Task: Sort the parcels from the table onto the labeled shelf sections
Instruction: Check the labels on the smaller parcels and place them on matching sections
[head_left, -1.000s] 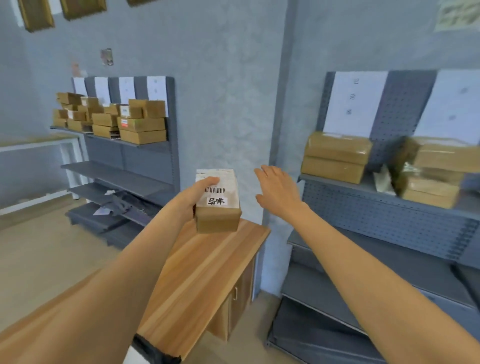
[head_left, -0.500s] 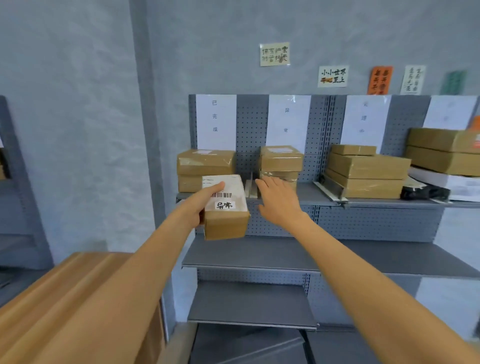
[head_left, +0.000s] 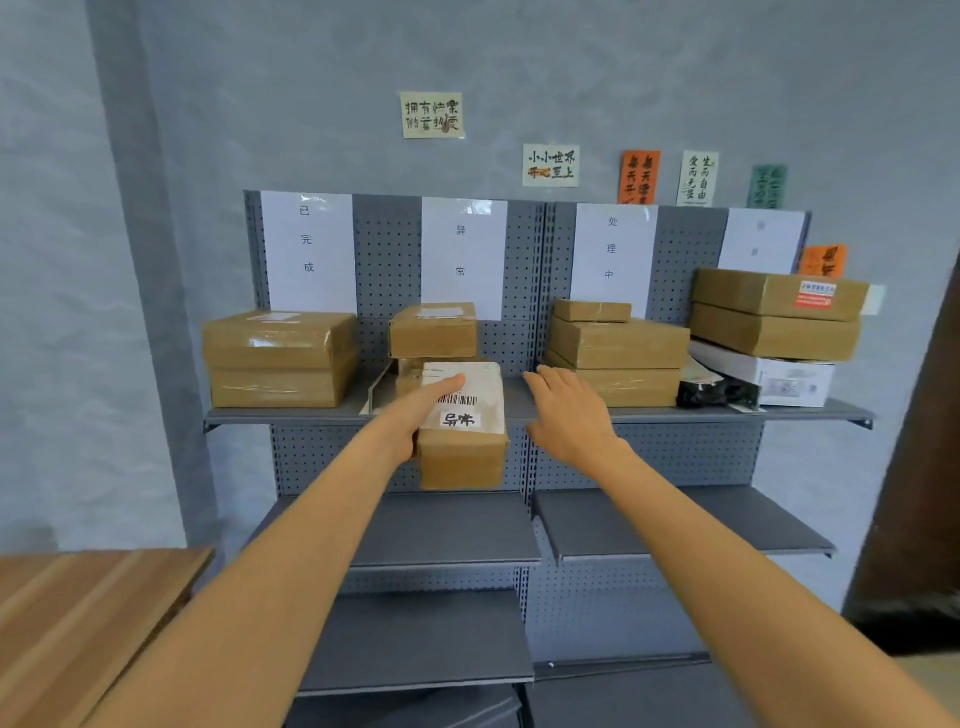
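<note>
Left hand (head_left: 415, 421) grips small brown cardboard parcel (head_left: 462, 447), label up, before grey shelf (head_left: 291, 413) section marked 异常, matching parcel tag. Right hand (head_left: 566, 415) open, empty, likely ready to steady.

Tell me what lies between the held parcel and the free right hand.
Nothing. In the head view, only bare top shelf edge shows between the parcel in the left hand and the right hand.

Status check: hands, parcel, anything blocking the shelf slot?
Left hand grips labeled parcel. Right hand open, empty. Parcel in front of second section; stacked boxes already there.
</note>
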